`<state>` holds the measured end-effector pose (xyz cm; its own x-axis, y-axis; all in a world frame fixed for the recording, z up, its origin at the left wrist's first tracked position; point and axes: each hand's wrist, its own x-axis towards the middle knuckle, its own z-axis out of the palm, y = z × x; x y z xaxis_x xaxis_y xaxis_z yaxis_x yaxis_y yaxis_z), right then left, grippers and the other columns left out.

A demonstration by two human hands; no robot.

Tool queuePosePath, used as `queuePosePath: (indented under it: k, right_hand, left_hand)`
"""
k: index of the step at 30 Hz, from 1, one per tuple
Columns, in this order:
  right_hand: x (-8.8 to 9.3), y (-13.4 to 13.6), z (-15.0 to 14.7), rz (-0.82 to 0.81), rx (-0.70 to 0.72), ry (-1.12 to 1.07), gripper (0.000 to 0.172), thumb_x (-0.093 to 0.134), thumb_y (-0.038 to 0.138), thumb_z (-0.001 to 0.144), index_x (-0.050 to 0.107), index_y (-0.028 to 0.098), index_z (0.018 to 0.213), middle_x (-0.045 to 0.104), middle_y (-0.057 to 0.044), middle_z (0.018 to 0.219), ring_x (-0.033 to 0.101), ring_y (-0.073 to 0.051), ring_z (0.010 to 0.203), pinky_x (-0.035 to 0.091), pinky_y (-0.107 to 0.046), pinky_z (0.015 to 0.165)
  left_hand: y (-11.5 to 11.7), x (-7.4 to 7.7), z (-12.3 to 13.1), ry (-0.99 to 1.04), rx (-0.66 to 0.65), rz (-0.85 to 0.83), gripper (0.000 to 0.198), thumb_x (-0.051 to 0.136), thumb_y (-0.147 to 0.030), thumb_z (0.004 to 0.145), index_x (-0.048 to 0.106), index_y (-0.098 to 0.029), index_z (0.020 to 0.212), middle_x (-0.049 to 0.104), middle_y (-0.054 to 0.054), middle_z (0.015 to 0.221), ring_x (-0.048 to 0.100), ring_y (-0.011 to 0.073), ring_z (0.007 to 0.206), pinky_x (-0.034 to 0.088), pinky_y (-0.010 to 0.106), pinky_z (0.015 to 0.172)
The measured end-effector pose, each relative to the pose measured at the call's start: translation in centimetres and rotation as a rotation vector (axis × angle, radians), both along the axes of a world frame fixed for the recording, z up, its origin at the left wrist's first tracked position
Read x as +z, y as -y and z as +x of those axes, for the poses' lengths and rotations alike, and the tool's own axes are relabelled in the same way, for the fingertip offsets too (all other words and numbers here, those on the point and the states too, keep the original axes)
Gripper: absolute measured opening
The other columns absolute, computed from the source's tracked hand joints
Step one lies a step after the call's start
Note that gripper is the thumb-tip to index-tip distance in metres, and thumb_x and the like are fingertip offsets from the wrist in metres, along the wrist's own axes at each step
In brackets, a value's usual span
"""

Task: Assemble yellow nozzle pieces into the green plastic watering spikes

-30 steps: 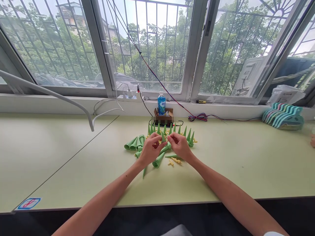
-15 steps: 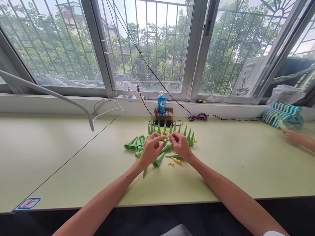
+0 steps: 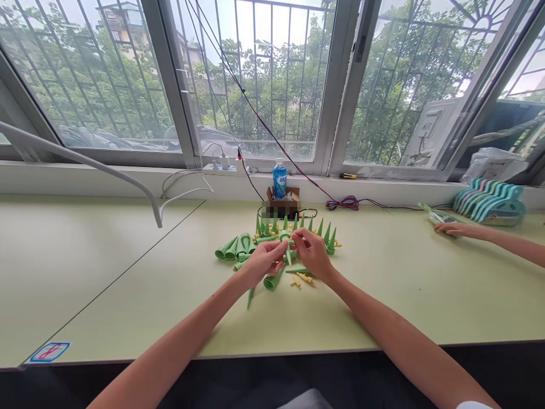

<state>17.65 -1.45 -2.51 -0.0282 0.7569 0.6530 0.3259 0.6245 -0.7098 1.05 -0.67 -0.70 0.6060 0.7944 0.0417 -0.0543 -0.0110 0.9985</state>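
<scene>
My left hand [image 3: 264, 262] is closed on a green plastic spike [image 3: 289, 257], its tip pointing down toward me. Against the spike's wide end, my right hand [image 3: 313, 253] pinches; whatever sits between those fingertips is too small and covered to make out. Behind both hands stands a row of upright green spikes [image 3: 327, 234] with small yellow plastic pieces among them. Loose green cones [image 3: 230, 250] lie to the left, and another cone [image 3: 271, 282] rests under my hands. Several yellow valve-like pieces [image 3: 304, 278] lie just below my right hand.
A blue liquid bottle [image 3: 280, 182] stands in a cardboard box by the sill. Bundled cable [image 3: 343, 202] runs along the back. At right, another person's hand [image 3: 457, 229] touches a clear-wrapped item near teal hangers [image 3: 489, 204]. A white tube [image 3: 106, 165] arches over the left table.
The spike in my left hand has turned so its tip points down toward me. My right hand stays close by. The other person's hand has moved left, away from the hangers.
</scene>
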Motion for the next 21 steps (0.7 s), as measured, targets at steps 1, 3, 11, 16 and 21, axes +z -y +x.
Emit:
queuePosePath:
  k: [1,3,11,16,21]
  right_hand:
    - [0.0,0.0,0.0,0.001,0.003,0.003,0.027,0.045,0.041,0.094,0.052,0.020,0.078,0.046,0.003,0.062,0.041,-0.009,0.050,0.034,-0.021,0.048]
    - [0.0,0.0,0.0,0.000,0.004,0.007,0.028,0.046,0.042,0.093,0.053,0.019,0.078,0.045,0.004,0.061,0.039,-0.009,0.048,0.034,-0.021,0.048]
    - [0.3,0.1,-0.1,-0.180,0.119,-0.144,0.033,0.049,0.050,0.090,0.049,0.021,0.074,0.037,0.007,0.046,0.037,-0.009,0.038,0.027,-0.022,0.039]
    - [0.9,0.3,-0.2,-0.243,0.141,-0.155,0.036,0.051,0.051,0.088,0.048,0.020,0.070,0.040,0.007,0.042,0.035,-0.008,0.035,0.027,-0.023,0.039]
    - [0.8,0.2,-0.2,-0.281,0.183,-0.179,0.038,0.053,0.053,0.086,0.049,0.020,0.069,0.039,0.007,0.042,0.033,-0.008,0.034,0.026,-0.022,0.037]
  left_hand:
    - [0.0,-0.1,0.0,0.006,0.012,0.010,0.041,0.060,-0.054,0.082,0.054,-0.015,0.071,0.041,-0.005,0.048,0.031,0.0041,0.040,0.020,0.018,0.037]
    - [-0.2,-0.3,-0.1,0.016,0.041,0.052,0.041,0.063,-0.051,0.081,0.048,-0.016,0.065,0.040,-0.006,0.048,0.030,0.0040,0.041,0.021,0.018,0.039]
    - [-0.5,-1.0,0.1,-0.076,0.313,0.563,0.030,0.072,-0.041,0.074,0.058,-0.015,0.068,0.044,-0.003,0.066,0.034,0.0047,0.049,0.030,0.018,0.042]
    - [-0.7,-1.2,0.0,-0.150,0.384,0.873,0.020,0.062,-0.036,0.084,0.071,-0.019,0.089,0.054,0.003,0.087,0.035,0.0023,0.046,0.032,0.018,0.040]
    - [-1.1,-1.7,-0.4,-0.201,0.412,1.079,0.019,0.055,-0.024,0.089,0.071,-0.022,0.098,0.055,0.003,0.093,0.039,0.0015,0.048,0.039,0.018,0.048]
